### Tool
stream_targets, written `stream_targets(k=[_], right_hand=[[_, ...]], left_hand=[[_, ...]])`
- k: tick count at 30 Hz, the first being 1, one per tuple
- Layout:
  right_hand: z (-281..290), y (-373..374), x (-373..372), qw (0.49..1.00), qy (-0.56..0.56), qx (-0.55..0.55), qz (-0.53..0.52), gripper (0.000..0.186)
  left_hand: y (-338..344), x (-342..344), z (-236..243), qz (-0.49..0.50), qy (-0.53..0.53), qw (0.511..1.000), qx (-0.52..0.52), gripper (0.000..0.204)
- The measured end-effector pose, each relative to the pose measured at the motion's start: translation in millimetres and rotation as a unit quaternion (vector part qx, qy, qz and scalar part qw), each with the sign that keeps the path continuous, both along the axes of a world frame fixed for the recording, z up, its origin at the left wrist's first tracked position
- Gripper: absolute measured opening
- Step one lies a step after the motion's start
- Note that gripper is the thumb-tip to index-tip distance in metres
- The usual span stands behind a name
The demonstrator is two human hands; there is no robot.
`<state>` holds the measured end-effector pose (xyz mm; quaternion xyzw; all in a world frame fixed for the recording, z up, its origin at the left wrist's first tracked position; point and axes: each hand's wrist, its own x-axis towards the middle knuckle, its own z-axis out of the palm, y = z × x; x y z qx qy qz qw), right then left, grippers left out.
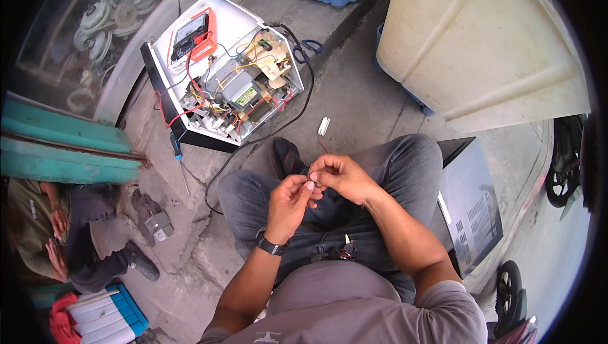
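Observation:
Above my lap, my left hand (291,203) and my right hand (342,177) meet with their fingertips pinched together. A thin red wire (323,147) runs from a small white plastic holder (324,126) on the ground to my right fingers. Whatever sits between my left fingertips is too small to make out. Ahead to the left lies an opened microwave oven with its transformer (242,91) and coloured wires exposed. An orange analog multimeter (201,41) rests on its white panel, red leads trailing. A blue-handled screwdriver (177,147) lies by the oven's near corner.
A black power cord (278,130) loops from the oven toward my knee. Blue-handled scissors (309,49) lie beyond it. The metal cover (470,208) stands by my right leg. Bins (487,33) stand ahead right. Another person (60,223) sits at the left.

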<state>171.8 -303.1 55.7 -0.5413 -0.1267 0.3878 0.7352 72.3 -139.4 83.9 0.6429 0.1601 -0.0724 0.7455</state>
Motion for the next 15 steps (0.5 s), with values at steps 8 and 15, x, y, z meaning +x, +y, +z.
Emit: stream_targets(k=[8, 15], right_hand=[[-13.4, 0.9, 5.0, 0.999, 0.027, 0.008, -0.024, 0.010], [-16.9, 1.3, 10.6, 0.999, 0.033, 0.005, -0.015, 0.011]], left_hand=[[1.3, 13.5, -7.4, 0.010, 0.029, 0.999, -0.033, 0.023], [4.8, 19.6, -14.5, 0.011, 0.034, 0.997, -0.073, 0.025]])
